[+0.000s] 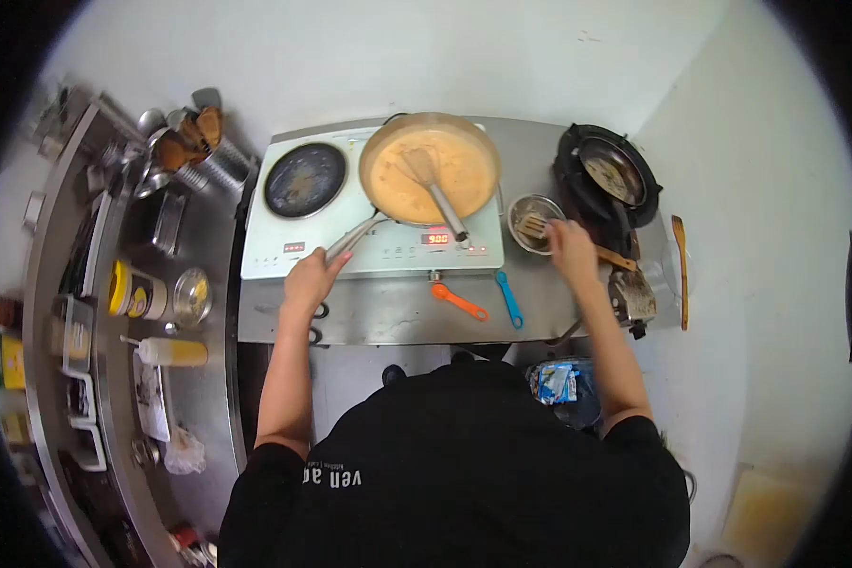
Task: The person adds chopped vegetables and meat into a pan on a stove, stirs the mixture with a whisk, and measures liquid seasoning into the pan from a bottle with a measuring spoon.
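My left hand (314, 280) is closed around the metal handle (355, 237) of a wide pan (366, 151). Orange-cream sauce (398, 194) fills the pan, and a whisk (442, 201) rests in it, its handle over the near rim. The pan sits on the right side of a white two-burner cooktop (402, 260). To the right of it, my right hand (570, 248) is at a small metal bowl (519, 213), its fingers pinched on a fork (536, 226) whose tines are inside the bowl.
An orange measuring spoon (459, 302) and a blue one (509, 299) lie at the counter's front. Dark pans (577, 170) are stacked at the back right, near a wooden stick (682, 275). A utensil holder (225, 166), a yellow-lidded tub (134, 290) and a squeeze bottle (175, 352) stand left.
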`<act>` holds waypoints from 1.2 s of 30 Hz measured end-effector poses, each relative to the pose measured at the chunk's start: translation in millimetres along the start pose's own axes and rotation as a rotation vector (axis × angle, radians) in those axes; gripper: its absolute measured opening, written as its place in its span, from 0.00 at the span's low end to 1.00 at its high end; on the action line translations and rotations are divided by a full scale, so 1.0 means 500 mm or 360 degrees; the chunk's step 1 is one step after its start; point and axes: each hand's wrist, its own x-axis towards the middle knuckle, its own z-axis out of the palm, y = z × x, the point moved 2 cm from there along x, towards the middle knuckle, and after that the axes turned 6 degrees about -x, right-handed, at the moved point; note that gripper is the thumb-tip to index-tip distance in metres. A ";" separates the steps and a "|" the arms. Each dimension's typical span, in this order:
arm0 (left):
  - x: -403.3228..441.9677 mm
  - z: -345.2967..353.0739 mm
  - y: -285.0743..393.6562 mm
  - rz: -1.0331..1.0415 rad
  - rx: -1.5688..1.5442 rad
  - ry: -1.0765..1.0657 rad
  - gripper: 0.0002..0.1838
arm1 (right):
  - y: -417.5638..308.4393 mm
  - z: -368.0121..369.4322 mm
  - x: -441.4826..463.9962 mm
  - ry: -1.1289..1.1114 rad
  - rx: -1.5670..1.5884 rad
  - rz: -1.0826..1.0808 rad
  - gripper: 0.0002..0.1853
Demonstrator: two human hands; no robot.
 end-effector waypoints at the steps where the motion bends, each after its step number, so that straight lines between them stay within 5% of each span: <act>1: -0.004 0.001 0.001 0.0007 -0.0017 -0.0061 0.38 | -0.092 -0.007 0.009 0.0075 0.0363 -0.0117 0.17; 4: -0.004 -0.004 0.005 -0.0007 -0.0115 -0.0162 0.39 | -0.328 0.002 0.051 -0.0145 0.0332 -0.0116 0.16; 7: -0.004 -0.004 0.001 -0.0040 -0.0147 -0.0212 0.38 | -0.341 0.147 0.131 -0.0372 0.0009 -0.0080 0.24; 12: -0.008 -0.010 0.004 -0.0098 -0.0195 -0.0257 0.37 | -0.336 -0.046 0.097 -0.0692 -0.0262 -0.0119 0.20; 22: -0.006 -0.011 -0.009 0.0044 -0.0226 -0.0171 0.38 | -0.325 -0.040 0.121 -0.0291 -0.0352 -0.0327 0.13; 32: -0.002 -0.005 -0.009 0.0045 -0.0222 -0.0157 0.36 | -0.330 -0.058 0.133 -0.0274 -0.0301 -0.0272 0.12; 34: -0.001 0.002 -0.009 0.0054 -0.0212 -0.0168 0.36 | -0.306 -0.127 0.119 -0.0546 -0.0398 -0.0192 0.12; 36: -0.007 0.001 -0.006 0.0040 -0.0235 -0.0195 0.37 | -0.272 -0.044 0.175 -0.0559 -0.0404 -0.0102 0.13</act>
